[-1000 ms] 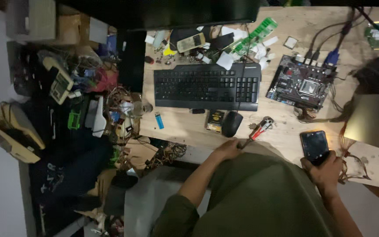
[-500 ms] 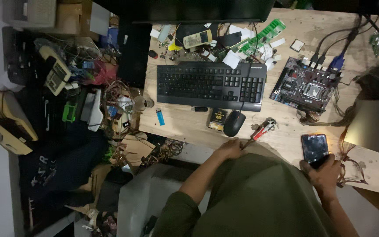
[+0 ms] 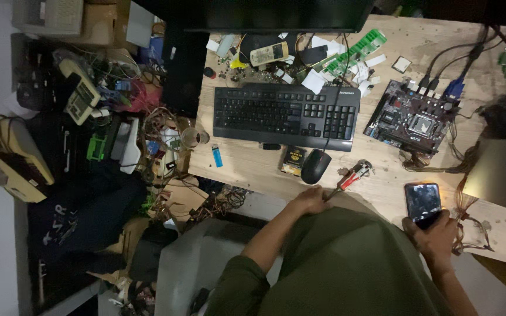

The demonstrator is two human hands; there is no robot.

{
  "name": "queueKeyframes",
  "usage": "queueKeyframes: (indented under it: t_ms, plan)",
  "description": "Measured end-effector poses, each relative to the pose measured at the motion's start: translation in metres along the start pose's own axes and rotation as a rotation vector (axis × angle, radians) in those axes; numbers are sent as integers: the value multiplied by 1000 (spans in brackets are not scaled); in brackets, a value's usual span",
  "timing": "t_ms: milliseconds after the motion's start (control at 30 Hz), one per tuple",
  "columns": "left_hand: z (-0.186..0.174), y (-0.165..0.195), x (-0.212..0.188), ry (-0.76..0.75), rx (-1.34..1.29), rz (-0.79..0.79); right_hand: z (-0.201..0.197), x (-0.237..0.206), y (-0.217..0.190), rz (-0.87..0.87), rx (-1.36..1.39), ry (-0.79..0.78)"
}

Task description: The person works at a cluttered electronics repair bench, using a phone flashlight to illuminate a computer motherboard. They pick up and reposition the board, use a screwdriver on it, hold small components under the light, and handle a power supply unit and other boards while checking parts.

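My right hand (image 3: 436,237) holds a dark smartphone (image 3: 423,201) with a lit screen, over the wooden desk (image 3: 253,169) near its front edge. My left hand (image 3: 310,202) rests at the desk's front edge, fingers curled. It sits right at the near end of a red-handled tool (image 3: 351,177) lying on the desk; whether it grips the tool is unclear in the dim light. A black mouse (image 3: 315,166) and a small dark-and-gold box (image 3: 293,160) lie just beyond that hand. My olive-green shirt hides the space below.
A black keyboard (image 3: 287,116) lies mid-desk under a monitor (image 3: 270,14). A bare circuit board (image 3: 414,122) with cables is at right, beside a grey case (image 3: 499,172). A blue lighter (image 3: 217,156) lies near the left edge. Cluttered electronics and wires (image 3: 118,134) fill the floor at left.
Only the head view has shifted slightly, so the desk sits a little differently in frame. Both hands stay where they were, the phone still in my right hand.
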State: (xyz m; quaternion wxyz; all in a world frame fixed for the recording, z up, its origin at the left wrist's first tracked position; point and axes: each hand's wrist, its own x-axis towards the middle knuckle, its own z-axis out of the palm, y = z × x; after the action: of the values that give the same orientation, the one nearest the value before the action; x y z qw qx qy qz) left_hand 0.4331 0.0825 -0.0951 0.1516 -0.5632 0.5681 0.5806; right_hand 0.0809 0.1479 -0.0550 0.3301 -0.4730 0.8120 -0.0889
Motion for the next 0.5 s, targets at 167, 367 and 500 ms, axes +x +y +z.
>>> queueKeyframes:
  t_ms: [167, 367, 500]
  plan:
    - [-2, 1, -2, 3, 2, 1, -5, -2, -5, 39, -17, -60]
    - [-2, 5, -4, 11, 26, -11, -18, -13, -23, 6, 63, -77]
    - [3, 5, -10, 71, 22, 59, -21, -25, -22, 176, 62, -132]
